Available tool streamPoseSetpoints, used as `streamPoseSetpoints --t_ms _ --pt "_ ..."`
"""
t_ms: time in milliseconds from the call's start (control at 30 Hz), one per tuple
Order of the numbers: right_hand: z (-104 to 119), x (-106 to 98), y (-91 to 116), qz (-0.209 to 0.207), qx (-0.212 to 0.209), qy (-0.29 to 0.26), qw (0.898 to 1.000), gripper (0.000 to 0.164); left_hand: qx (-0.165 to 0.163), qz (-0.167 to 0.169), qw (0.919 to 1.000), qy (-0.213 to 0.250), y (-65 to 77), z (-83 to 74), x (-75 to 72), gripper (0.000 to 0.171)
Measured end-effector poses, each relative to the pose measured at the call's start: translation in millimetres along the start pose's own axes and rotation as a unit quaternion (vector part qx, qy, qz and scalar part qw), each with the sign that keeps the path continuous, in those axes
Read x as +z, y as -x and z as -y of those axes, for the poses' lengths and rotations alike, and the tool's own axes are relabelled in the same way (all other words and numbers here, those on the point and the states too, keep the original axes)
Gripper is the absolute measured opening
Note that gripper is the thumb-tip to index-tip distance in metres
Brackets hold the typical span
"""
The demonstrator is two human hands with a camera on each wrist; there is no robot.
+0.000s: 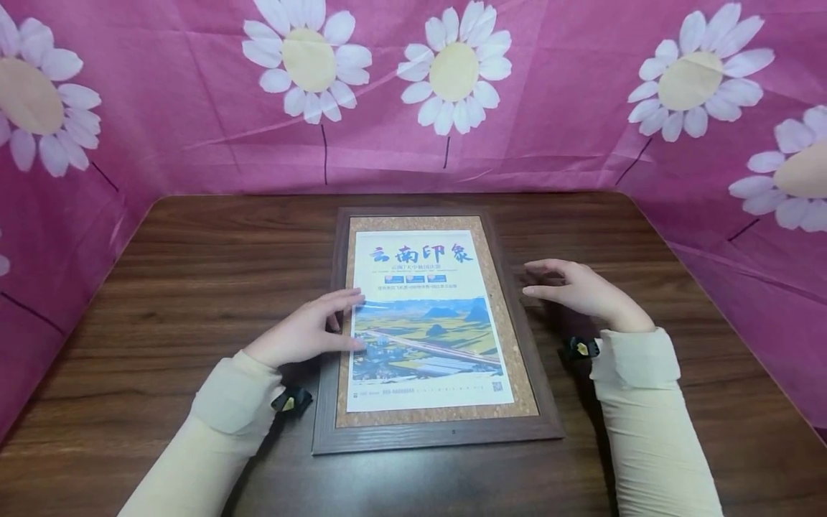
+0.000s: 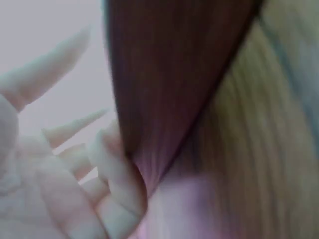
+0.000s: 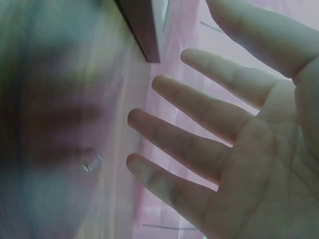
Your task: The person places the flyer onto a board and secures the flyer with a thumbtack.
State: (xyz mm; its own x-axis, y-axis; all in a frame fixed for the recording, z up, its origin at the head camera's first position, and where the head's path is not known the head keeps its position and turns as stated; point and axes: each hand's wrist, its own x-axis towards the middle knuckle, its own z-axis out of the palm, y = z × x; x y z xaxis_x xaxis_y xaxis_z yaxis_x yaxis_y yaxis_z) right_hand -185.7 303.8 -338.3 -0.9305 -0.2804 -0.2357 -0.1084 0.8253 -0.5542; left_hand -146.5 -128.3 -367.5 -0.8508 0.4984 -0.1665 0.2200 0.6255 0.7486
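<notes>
A brown picture frame lies flat on the table, with a cork backing inside it. On the cork is a printed poster with large purple-blue characters above a landscape picture. My left hand reaches over the frame's left side, its thumb and fingertips at the poster's left edge. The left wrist view shows its bent little finger against the frame's dark side. My right hand hovers just right of the frame, holding nothing. Its fingers are spread and nearly straight in the right wrist view.
The dark wooden table extends around the frame. A pink cloth with large white daisies hangs behind it and along both sides. Black straps sit at both wrists, below light sleeve cuffs.
</notes>
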Motion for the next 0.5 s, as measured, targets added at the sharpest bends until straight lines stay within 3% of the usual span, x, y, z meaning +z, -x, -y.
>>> streamPoseSetpoints --t_ms 167,333,500 --pt "-5 -11 7 -0.014 0.015 0.011 1.0 0.062 -0.037 -0.038 0.9935 0.101 -0.7 11.3 -10.0 0.066" --pt "-14 -16 11 -0.014 0.025 0.029 0.999 0.058 -0.063 -0.07 0.9894 0.11 0.5 15.9 -12.8 0.067" --pt "-24 -18 14 -0.007 0.023 0.022 0.999 0.045 -0.078 -0.061 0.9823 0.159 0.2 21.3 -15.0 0.068"
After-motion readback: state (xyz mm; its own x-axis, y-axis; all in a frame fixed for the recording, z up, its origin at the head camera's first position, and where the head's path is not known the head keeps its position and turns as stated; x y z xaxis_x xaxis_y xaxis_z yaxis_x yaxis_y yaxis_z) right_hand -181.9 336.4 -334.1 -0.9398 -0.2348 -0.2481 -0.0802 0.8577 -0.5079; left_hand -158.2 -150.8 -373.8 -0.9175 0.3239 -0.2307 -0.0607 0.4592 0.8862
